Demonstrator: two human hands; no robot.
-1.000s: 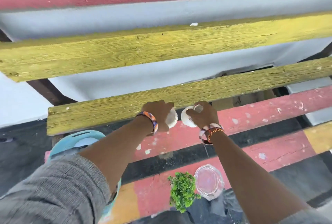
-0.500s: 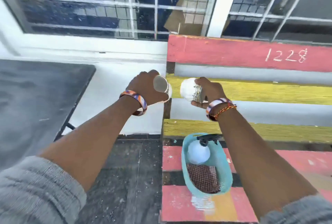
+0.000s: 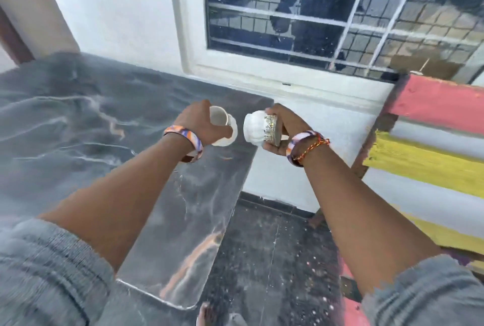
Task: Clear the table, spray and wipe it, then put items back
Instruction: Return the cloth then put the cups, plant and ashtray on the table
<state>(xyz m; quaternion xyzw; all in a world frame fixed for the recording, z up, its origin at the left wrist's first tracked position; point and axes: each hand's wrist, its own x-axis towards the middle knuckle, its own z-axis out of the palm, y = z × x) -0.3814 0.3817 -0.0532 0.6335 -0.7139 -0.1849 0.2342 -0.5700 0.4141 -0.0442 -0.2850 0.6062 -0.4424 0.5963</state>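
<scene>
Over the table [image 3: 78, 121] now — both hands' pots, bench behind.

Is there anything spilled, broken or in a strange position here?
Nothing looks spilled or broken. Only one oddity: both white pots are carried tilted, not upright. The left hand holds one pot over the dark table; the right hand holds the other pot on its side.
</scene>
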